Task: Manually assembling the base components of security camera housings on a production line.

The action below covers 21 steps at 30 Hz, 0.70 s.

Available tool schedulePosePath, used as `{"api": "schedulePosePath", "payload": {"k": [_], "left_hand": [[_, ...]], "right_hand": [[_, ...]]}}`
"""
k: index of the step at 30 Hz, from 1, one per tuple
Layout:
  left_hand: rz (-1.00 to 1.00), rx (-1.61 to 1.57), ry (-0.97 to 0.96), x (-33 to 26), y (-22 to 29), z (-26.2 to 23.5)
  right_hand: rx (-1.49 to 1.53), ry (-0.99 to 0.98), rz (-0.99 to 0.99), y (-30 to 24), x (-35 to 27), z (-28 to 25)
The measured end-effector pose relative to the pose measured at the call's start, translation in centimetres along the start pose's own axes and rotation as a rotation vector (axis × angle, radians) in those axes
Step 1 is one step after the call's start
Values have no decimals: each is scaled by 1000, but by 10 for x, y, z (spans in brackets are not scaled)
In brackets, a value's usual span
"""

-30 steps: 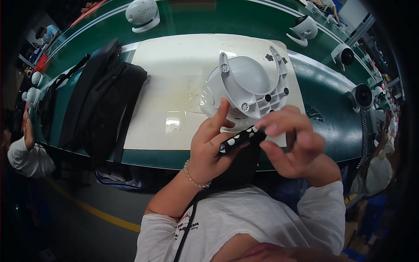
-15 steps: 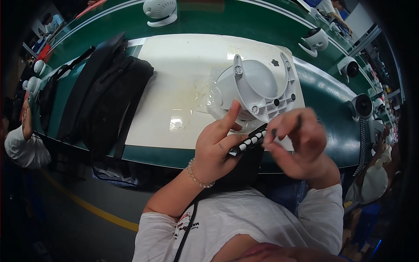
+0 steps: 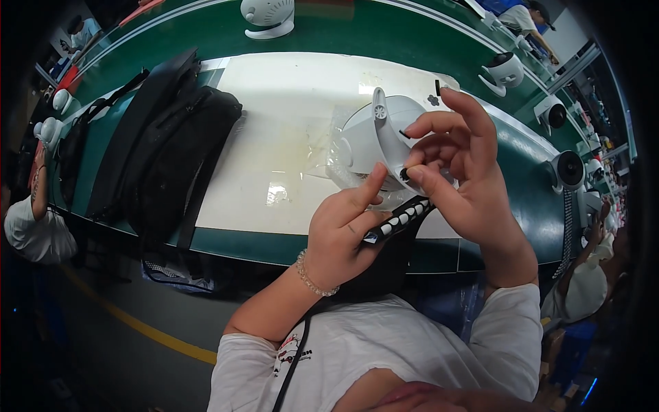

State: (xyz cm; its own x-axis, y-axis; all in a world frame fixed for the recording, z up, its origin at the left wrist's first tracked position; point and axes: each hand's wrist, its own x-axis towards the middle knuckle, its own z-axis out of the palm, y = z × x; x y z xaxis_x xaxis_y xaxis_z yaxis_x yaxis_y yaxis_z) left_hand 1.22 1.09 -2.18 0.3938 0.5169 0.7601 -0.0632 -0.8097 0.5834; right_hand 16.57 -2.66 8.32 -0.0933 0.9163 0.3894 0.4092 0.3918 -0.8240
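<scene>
My left hand [image 3: 347, 223] is closed around a black strip [image 3: 401, 221] with a row of white round spots, held just in front of a white appliance [image 3: 357, 141]. That appliance lies upside down on clear plastic wrap, its curved white base [image 3: 386, 134] facing up with round recesses. My right hand [image 3: 463, 165] is over the base's near right part. Its thumb tip is at a small round black pad [image 3: 404, 174] on a recess, while the other fingers are raised and bent. The right hand hides most of the base's right side.
Black bags [image 3: 182, 147] lie left of the white work mat [image 3: 274, 89]. Beyond the mat, a green conveyor [image 3: 364, 34] carries a similar white appliance [image 3: 268, 17]. More units [image 3: 568, 169] stand along the right. Other people [image 3: 38, 226] work at both sides.
My right hand has moved up and left from above the strip to the base, bringing a black pad to a recess. The appliance on the far conveyor has shifted right. My left hand stays nearly still.
</scene>
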Motion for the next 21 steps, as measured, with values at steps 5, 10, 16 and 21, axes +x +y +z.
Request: {"api": "schedulePosePath", "payload": {"k": [5,10,16,21], "left_hand": [[4,-8,-1,0,-1,1],[12,-7,-2,1,0,-1],[-20,-7,-51,1,3,-3],[-33,20,-64,0,3,-2]], "right_hand": [[-155,-23,-126,6,-8,-1],[-544,-69,-557,3,-21,4],[-408,9,-278,0,5,-10],[-206,34,-240,14,40,-4]]}}
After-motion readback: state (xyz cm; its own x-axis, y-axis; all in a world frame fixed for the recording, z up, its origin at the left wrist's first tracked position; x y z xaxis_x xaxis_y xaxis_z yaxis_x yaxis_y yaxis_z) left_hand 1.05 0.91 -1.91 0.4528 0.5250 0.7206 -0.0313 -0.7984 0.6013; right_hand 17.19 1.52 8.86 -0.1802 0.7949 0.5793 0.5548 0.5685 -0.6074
